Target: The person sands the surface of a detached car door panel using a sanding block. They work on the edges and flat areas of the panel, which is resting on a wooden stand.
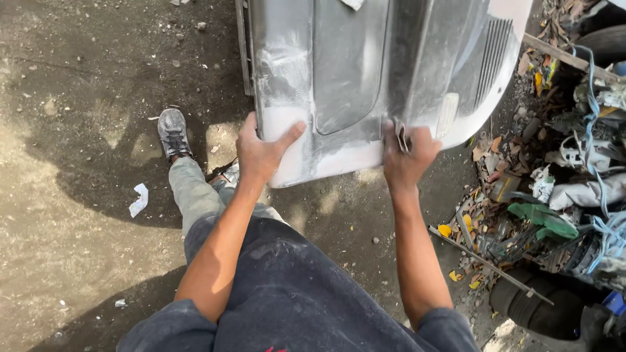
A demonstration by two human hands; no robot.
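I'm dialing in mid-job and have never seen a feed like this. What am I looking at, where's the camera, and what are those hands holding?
There is no machine here: this is one picture from a camera worn on a person's head, looking down at their own arms and legs. The left hand grips the lower edge of a large grey car body panel, thumb spread over its dusty, sanded face. The right hand presses a small folded piece of what looks like sandpaper against the same panel. Below is dirt ground with a scrap of white paper. The person's grey shoe stands on it. To the right lies a pile of rubbish, leaves and an old tyre.
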